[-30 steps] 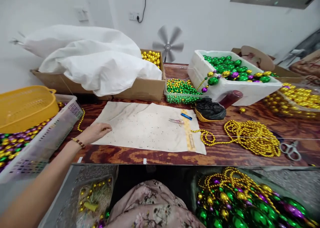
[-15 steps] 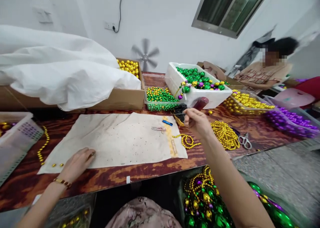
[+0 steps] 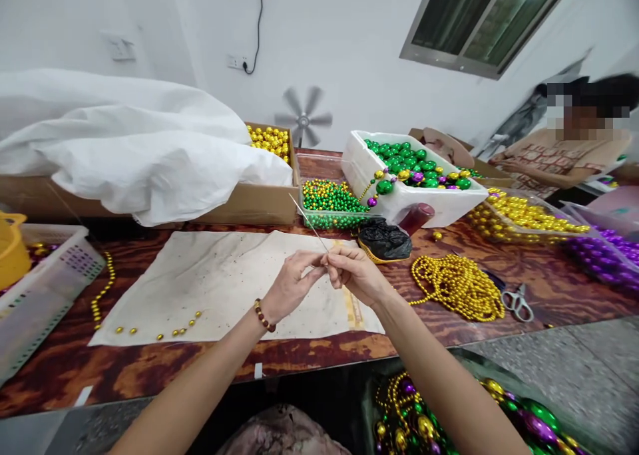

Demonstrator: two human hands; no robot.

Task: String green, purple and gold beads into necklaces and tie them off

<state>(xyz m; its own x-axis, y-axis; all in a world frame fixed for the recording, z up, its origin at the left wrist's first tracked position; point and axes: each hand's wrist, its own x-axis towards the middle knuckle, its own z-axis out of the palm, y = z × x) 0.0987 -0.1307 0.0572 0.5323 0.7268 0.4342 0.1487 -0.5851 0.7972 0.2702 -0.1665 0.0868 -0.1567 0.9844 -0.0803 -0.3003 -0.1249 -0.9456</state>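
The needle (image 3: 309,223) is held in the air above the cloth (image 3: 219,269), between the two hands. Its long axis is slanted; the free tip is directed up, forward and to the left, and the lower end is met by the fingertips. That end is pinched by the fingers of the right hand (image 3: 362,272). The fingers of the left hand (image 3: 292,285) are brought up against them, but whether anything is gripped there cannot be told. On the counter (image 3: 150,368), loose gold beads (image 3: 192,322) are scattered along the cloth's near left part.

The carton (image 3: 264,204) is filled with larger gold balls (image 3: 269,140) and is partly covered by a white sack (image 3: 150,155). Small green and gold beads are heaped in a clear tub (image 3: 329,212). The foam box (image 3: 449,205) is loaded with green balls (image 3: 399,155), and a mixed strand (image 3: 384,187) is draped over its front. A small basket (image 3: 372,252) is lined with a black bag (image 3: 387,237). Farther right, gold beads are contained in another tub (image 3: 524,232)
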